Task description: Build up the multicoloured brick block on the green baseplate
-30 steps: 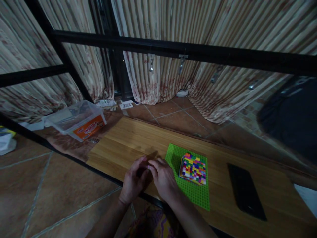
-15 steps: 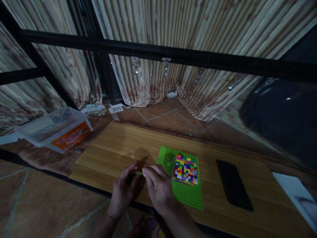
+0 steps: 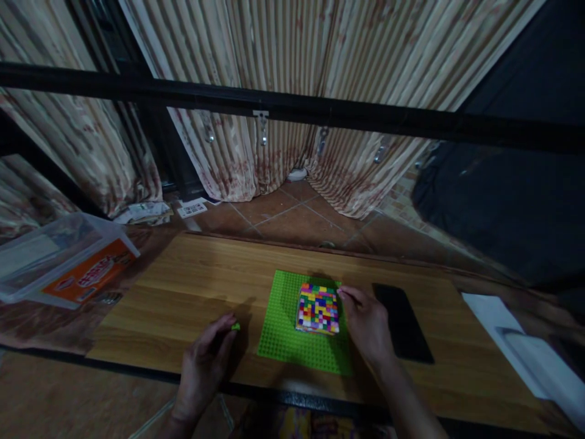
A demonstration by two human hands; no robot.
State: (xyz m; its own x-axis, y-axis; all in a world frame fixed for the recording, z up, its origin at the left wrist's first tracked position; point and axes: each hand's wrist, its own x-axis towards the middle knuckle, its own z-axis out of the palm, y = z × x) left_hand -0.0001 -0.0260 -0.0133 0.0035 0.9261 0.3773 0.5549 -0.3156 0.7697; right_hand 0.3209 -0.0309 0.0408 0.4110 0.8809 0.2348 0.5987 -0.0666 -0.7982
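Fingers of left hand [image 3: 204, 364] pinched on tiny green brick [image 3: 236, 327], low over wooden table [image 3: 192, 286]. Fingers of right hand [image 3: 365, 320] curled, tips touching far right corner of colourful brick block [image 3: 319, 308]; nothing gripped. Block sits on green baseplate [image 3: 286, 332]. Black phone [image 3: 402, 322] just right of that hand. Clear plastic box [image 3: 59, 259] far left.
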